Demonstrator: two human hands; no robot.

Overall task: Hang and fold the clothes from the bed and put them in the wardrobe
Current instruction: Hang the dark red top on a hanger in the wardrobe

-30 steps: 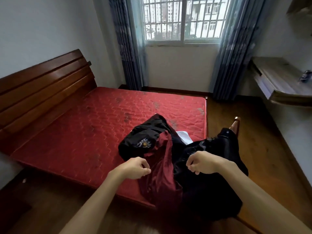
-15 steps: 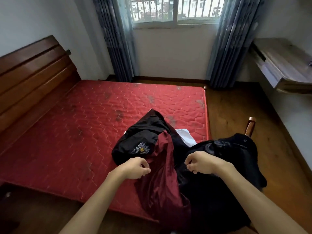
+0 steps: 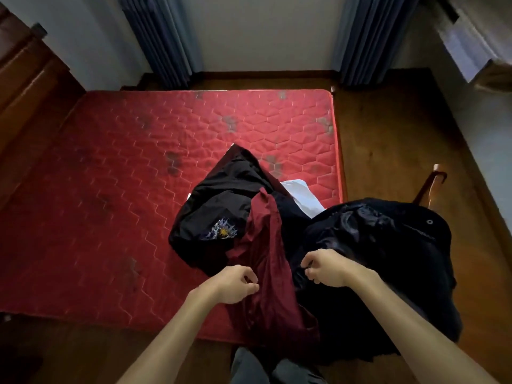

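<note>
at mattress (image 3: 110, 217) edge: left hand (image 3: 235, 284), right hand (image 3: 327, 268) pinch clothes (image 3: 266, 245)

The mattress (image 3: 110, 189) is bright red, quilted in hexagons of paler stitch lines, with dull grey blotches scattered over it; on the mattress lies a matt black garment (image 3: 221, 189) bearing an embroidered motif (image 3: 223, 231) in pale blue and white with a yellow centre; over the mattress's near edge drapes a plain deep maroon garment (image 3: 271, 259); a plain white cloth (image 3: 302, 195) shows near the mattress's right edge; a black jacket (image 3: 388, 236) with a glossy sheen covers the mattress's near right corner; beyond the mattress the curtains (image 3: 163, 37) are slate blue and the wall (image 3: 263, 31) white; left of the mattress the headboard (image 3: 25, 79) is reddish brown; right of it the floor (image 3: 401, 134) is warm brown wood
</note>
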